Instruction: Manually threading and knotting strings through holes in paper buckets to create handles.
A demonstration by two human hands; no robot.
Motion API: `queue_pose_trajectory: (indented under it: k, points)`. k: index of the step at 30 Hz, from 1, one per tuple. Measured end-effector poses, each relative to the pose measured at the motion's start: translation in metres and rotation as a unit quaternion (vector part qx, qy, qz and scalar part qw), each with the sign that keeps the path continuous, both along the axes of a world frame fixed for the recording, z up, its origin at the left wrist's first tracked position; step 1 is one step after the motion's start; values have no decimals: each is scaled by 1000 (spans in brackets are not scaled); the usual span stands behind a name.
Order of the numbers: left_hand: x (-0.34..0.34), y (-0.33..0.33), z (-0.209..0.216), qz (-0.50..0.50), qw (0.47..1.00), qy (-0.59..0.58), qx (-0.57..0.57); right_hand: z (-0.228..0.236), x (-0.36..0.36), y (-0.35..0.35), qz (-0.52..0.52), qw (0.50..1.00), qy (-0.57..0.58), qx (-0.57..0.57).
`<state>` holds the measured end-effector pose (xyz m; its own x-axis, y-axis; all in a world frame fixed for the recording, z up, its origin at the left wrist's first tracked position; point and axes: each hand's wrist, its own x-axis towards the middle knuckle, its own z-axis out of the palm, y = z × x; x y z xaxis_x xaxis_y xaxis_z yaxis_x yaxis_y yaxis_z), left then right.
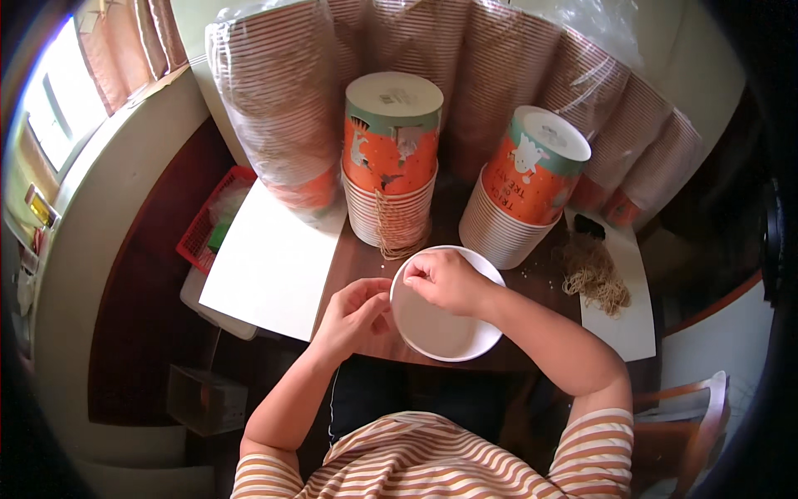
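Note:
A white paper cup (440, 328), seen from above with its open mouth toward me, sits between my hands at the table's near edge. My left hand (357, 312) grips its left rim. My right hand (445, 279) pinches the far rim with thumb and fingers closed, possibly on a thin string that I cannot make out. Just beyond stand two stacks of orange and green printed cups turned upside down, one in the centre (391, 158) with twine hanging down its side, one tilted at the right (524, 191).
Long plastic-wrapped sleeves of stacked cups (283, 108) lean along the back. A white sheet (266, 266) lies at the left, over a red basket (204, 233). A bundle of twine pieces (594, 274) rests on another white sheet (632, 324) at the right.

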<state>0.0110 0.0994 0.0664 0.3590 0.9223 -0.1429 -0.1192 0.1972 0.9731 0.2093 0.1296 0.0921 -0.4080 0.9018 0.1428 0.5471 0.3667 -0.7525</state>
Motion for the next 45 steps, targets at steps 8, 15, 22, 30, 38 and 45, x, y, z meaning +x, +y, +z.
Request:
queue_pose_trajectory:
  k: [8, 15, 22, 30, 38, 45]
  points:
    - [1, 11, -7, 10, 999, 45, 29, -9, 2, -8, 14, 998, -4, 57]
    - [0, 12, -5, 30, 995, 86, 42, -15, 0, -9, -18, 999, -8, 45]
    - [4, 1, 34, 18, 841, 288, 457, 4, 1, -19, -7, 998, 54, -29]
    - [3, 5, 35, -16, 811, 304, 499, 16, -1, -28, 16, 996, 77, -48]
    - [1, 5, 29, -17, 828, 275, 489, 18, -1, -34, 18, 990, 119, -67]
    - [-4, 12, 25, -14, 695, 316, 646, 11, 2, -33, 28, 970, 186, -156]
